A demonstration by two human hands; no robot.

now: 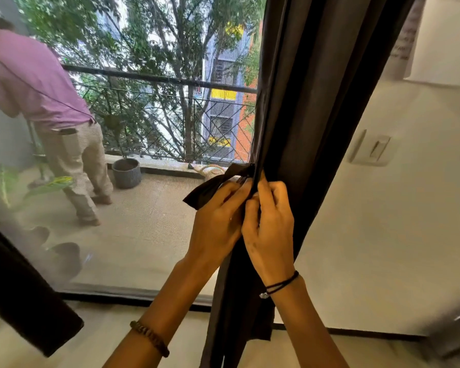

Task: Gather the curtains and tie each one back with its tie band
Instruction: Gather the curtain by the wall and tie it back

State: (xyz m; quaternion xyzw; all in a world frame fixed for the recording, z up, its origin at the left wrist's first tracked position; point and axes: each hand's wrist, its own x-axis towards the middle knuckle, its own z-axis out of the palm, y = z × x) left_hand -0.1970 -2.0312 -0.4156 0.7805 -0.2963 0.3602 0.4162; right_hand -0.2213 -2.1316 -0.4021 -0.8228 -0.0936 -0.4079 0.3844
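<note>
A dark brown curtain (316, 102) hangs gathered into a narrow bunch at the right edge of the glass door. A dark tie band (210, 187) sticks out to the left of the bunch at about mid-height. My left hand (218, 221) pinches the band's loose end against the curtain's edge. My right hand (270, 229) grips the gathered fabric and the band right beside it, fingers curled. The two hands touch each other. A second dark curtain (24, 301) shows at the lower left edge.
Behind the glass door (144, 235) is a balcony with a railing (157, 78), a grey plant pot (126, 172) and a person in a pink shirt (37, 83) bending away. A cream wall with a switch plate (369, 150) stands to the right.
</note>
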